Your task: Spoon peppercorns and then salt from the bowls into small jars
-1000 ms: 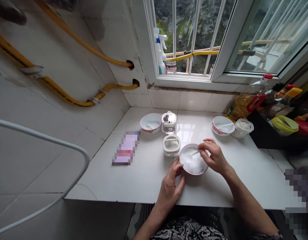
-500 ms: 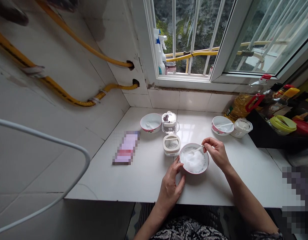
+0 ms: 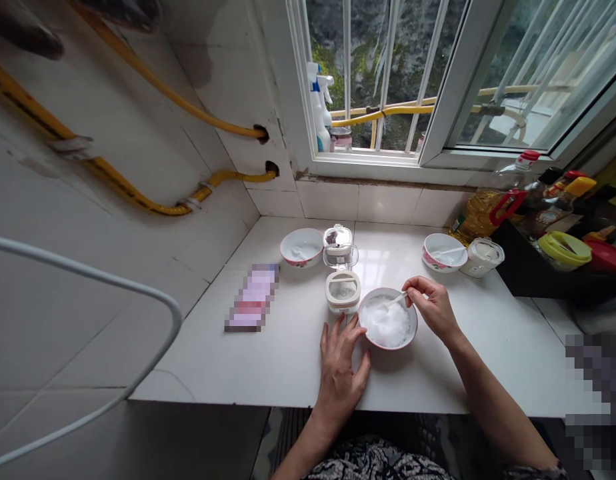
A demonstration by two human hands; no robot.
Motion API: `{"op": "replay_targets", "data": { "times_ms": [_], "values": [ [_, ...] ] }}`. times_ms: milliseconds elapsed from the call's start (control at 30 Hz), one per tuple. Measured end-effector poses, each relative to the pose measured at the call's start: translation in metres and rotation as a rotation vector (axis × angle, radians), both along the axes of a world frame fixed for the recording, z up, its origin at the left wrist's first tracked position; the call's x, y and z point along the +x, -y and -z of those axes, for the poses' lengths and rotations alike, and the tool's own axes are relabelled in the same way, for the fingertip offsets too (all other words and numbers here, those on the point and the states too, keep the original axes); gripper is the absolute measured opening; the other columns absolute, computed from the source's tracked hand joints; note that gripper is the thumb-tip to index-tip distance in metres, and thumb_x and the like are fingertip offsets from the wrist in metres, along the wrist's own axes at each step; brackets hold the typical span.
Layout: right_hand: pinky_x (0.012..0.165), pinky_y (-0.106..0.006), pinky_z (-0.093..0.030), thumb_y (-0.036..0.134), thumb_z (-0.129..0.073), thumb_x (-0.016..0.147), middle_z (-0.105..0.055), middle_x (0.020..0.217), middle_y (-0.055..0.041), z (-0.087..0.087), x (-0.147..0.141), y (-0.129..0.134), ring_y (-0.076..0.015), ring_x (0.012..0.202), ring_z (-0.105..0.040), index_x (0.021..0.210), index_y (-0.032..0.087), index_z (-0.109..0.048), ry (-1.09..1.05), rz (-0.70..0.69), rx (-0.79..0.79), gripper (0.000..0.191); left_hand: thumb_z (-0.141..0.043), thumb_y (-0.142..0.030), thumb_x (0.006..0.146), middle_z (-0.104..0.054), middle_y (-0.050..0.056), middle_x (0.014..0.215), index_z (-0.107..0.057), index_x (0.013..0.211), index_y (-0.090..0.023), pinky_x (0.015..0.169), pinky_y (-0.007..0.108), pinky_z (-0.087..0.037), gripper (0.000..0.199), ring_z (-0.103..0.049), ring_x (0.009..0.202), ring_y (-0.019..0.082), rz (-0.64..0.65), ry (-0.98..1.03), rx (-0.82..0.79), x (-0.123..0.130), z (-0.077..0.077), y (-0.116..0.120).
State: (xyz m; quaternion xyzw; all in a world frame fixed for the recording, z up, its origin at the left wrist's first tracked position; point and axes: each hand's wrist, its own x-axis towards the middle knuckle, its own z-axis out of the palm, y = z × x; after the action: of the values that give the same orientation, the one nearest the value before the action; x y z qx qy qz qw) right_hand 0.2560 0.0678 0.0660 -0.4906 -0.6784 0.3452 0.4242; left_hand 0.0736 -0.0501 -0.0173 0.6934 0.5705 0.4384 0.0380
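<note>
My right hand [image 3: 431, 309] pinches the handle of a white spoon [image 3: 395, 299], whose tip rests in white, powdery or grainy stuff [image 3: 385, 323]. That stuff lies in a bowl with a pink rim [image 3: 389, 347] near the counter's front. At the bowl's left side, my left hand [image 3: 342, 367] has its fingers spread, index fingertip and thumb close to or against the bowl. Its other fingertips point toward an open clear jar with a pale rim [image 3: 343, 301], just left of the bowl. Another clear lidded jar [image 3: 339, 239] stands behind that one.
A flowered bowl [image 3: 302, 247] stands at the back left, another bowl [image 3: 445, 253] with a spoon at the back right. Beside the latter are a white-filled jar [image 3: 483, 257], an oil bottle [image 3: 481, 212] and a black condiment box [image 3: 518, 263]. A blurred flat object [image 3: 253, 298] lies left.
My left hand's fingers have spread apart, several of them shifting left toward the open jar. My right hand and the spoon have hardly moved.
</note>
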Motion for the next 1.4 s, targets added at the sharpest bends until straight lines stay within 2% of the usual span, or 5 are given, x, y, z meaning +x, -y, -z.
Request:
{"op": "replay_targets", "data": {
  "times_ms": [433, 633, 1167, 1300, 1400],
  "values": [
    [0.063, -0.030, -0.043, 0.024, -0.053, 0.077, -0.060, 0.053, 0.0023, -0.002, 0.000, 0.002, -0.0162, 0.057, -0.056, 0.068, 0.021, -0.064, 0.003, -0.004, 0.012, 0.014, -0.053, -0.011, 0.088, -0.061, 0.009, 0.134, -0.050, 0.121, -0.024, 0.115, 0.064, -0.027, 0.035, -0.038, 0.143, 0.030, 0.014, 0.035, -0.007, -0.001, 0.001, -0.002],
    [0.062, -0.029, -0.045, 0.024, -0.054, 0.078, -0.060, 0.053, 0.0029, -0.002, -0.001, 0.003, -0.0156, 0.055, -0.056, 0.070, 0.021, -0.064, -0.057, -0.025, 0.026, 0.013, -0.053, -0.011, 0.089, -0.059, 0.011, 0.135, -0.051, 0.125, -0.024, 0.101, 0.045, -0.049, 0.039, -0.055, 0.125, 0.026, 0.049, 0.112, -0.015, -0.002, -0.003, -0.001],
    [0.068, -0.033, -0.051, 0.032, -0.062, 0.074, -0.063, 0.052, 0.0019, 0.002, -0.006, -0.008, -0.0162, 0.055, -0.060, 0.072, 0.020, -0.065, -0.296, -0.030, -0.200, 0.013, -0.051, -0.010, 0.088, -0.056, 0.014, 0.139, -0.049, 0.128, -0.024, 0.093, 0.038, -0.056, 0.042, -0.060, 0.123, 0.024, 0.128, 0.205, -0.055, -0.002, 0.001, -0.001],
    [0.074, -0.035, -0.053, 0.035, -0.060, 0.083, -0.071, 0.067, -0.0018, -0.003, -0.023, -0.003, -0.0187, 0.067, -0.068, 0.085, 0.021, -0.064, -0.280, -0.056, -0.095, 0.015, -0.051, -0.010, 0.088, -0.056, 0.014, 0.139, -0.049, 0.129, -0.024, 0.094, 0.039, -0.056, 0.043, -0.059, 0.124, 0.025, 0.133, 0.210, -0.049, -0.003, 0.001, 0.000],
    [0.080, -0.038, -0.052, 0.030, -0.055, 0.091, -0.075, 0.081, -0.0056, -0.002, -0.037, 0.002, -0.0209, 0.078, -0.070, 0.094, 0.022, -0.064, -0.110, -0.096, 0.165, 0.012, -0.051, -0.010, 0.089, -0.055, 0.014, 0.140, -0.049, 0.130, -0.024, 0.094, 0.039, -0.056, 0.043, -0.059, 0.124, 0.025, 0.139, 0.207, -0.051, -0.003, 0.001, 0.000]
  ]
}}
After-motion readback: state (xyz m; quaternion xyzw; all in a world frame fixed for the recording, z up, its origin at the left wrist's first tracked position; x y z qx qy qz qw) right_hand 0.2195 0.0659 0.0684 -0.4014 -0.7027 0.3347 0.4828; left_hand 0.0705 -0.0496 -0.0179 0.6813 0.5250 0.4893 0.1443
